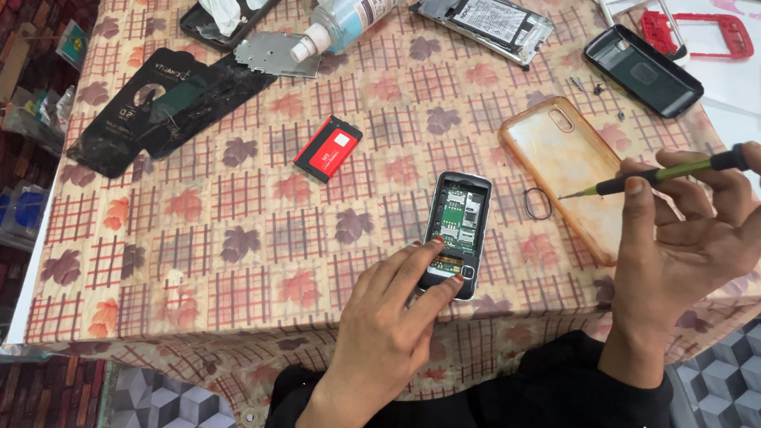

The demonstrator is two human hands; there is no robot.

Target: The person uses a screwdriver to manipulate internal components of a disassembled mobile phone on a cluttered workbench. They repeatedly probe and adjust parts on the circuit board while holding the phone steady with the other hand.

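Fingers (422,265) of the left hand (390,323) press down on the lower end of an opened phone (457,230), pinning it flat near the front edge of the worktop (216,219). Its back is already off and the green circuit board shows. The right hand (703,232) is closed around a thin green-handled screwdriver (662,176), tip pointing left toward the phone but well short of it, hovering over a clear orange phone case (569,165). Cover and battery look to be out; whether any screws remain in the board is too small to tell. A red battery (329,148) lies apart, up and to the left. A small black ring (536,203) sits between phone and case. Farther back: a black back cover (643,70), a red frame (704,34), another stripped phone chassis (483,20), a clear bottle (353,10) on its side, black packaging (151,110). Nothing blocks the path from screwdriver tip to board.
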